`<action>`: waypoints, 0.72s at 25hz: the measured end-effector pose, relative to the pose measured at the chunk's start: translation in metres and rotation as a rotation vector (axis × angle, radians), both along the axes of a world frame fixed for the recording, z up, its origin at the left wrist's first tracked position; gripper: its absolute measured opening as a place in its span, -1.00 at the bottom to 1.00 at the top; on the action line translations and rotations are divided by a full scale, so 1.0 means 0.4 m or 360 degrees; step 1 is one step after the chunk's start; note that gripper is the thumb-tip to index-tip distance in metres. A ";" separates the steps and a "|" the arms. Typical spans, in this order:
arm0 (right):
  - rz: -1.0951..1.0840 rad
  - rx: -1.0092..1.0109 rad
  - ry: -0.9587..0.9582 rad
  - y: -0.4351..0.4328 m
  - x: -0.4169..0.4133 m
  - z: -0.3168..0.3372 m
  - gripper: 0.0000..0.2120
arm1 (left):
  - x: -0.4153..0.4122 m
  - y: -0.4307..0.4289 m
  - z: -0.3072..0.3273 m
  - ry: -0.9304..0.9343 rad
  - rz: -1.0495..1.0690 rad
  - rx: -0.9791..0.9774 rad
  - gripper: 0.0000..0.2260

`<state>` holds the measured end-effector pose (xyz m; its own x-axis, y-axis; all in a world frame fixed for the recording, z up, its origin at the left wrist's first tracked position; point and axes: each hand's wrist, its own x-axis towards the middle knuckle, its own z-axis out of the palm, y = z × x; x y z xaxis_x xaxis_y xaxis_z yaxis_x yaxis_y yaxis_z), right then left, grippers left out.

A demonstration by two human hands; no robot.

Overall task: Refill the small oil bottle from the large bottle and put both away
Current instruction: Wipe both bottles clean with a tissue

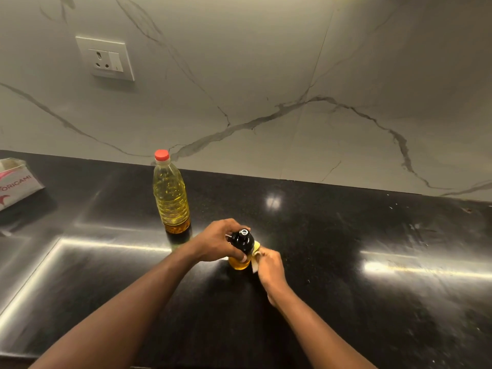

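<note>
A printed box (16, 182) is sitting at the desk's (346, 302) far left edge. A socket (106, 58) is showing on the marble wall (266, 75) above. The large bottle (171, 198), red cap on, is standing upright near the wall, its oil level low. Just in front and to its right, the left hand (217, 242) is gripping the small bottle (241, 264) with fingers curled round its dark capped top. The small bottle is standing upright on the desk, with yellow oil visible in its base. The right hand (271, 271) is pinching a pale wipe (256, 262) in narrowed fingers, pressing it against the small bottle's right side.
</note>
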<state>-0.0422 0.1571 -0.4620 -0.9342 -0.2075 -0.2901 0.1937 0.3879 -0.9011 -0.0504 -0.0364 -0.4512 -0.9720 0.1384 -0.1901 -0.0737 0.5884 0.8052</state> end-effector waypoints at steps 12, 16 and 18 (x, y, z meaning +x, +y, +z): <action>-0.0191 -0.0198 -0.0048 0.033 0.001 0.010 -0.66 | -0.017 0.004 0.044 -0.0204 -0.0207 -0.0149 -0.23; 0.0066 -0.0026 0.0408 0.035 -0.018 0.049 -0.60 | 0.034 0.045 0.011 0.0054 0.0056 -0.0206 -0.08; 0.0424 0.0408 0.0768 0.036 -0.006 0.036 -0.52 | 0.055 0.079 -0.013 0.0261 0.0296 -0.0194 -0.26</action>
